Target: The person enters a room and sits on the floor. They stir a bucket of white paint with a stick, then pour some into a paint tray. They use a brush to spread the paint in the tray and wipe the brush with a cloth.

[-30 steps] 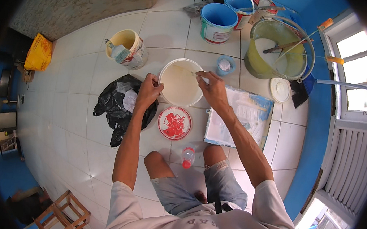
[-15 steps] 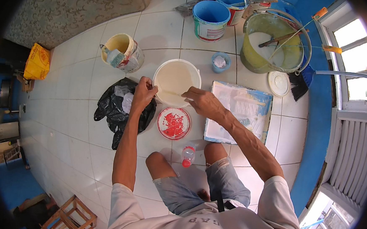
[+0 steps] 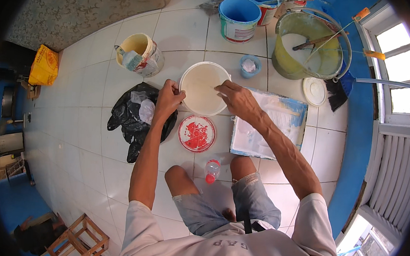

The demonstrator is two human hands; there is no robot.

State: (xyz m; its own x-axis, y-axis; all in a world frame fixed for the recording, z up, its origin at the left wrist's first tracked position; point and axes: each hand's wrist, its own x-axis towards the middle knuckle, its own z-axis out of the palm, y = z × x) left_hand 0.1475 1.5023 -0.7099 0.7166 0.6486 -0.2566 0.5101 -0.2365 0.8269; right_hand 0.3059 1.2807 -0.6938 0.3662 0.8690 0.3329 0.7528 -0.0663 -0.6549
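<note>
A round white bucket [image 3: 204, 115] with off-white liquid in it stands in front of me. My left hand [image 3: 169, 97] is closed at its left rim, thumb and fingers pinching the edge. Over the right side of the opening, my right hand [image 3: 239, 100] has its fingers pinched together. Something thin seems to reach from them into the liquid, too faint to name. Below the bucket lies a round lid [image 3: 197, 133] smeared with red. A paint tray [image 3: 268, 125], white inside with blue edges, sits under and beside my right forearm.
A black plastic bag [image 3: 135, 123] lies left of my left forearm. Behind it stands a stained bucket [image 3: 153, 61] with a brush [image 3: 132, 60]. A clear bottle [image 3: 213, 168] is between my knees. Blue cup [image 3: 250, 74], blue bucket [image 3: 240, 20] and large green bucket [image 3: 284, 62] stand beyond.
My right hand has moved away from me, from the near right part of the bucket's opening to its right side. My left hand stays at the left rim. The whole view has shifted slightly.
</note>
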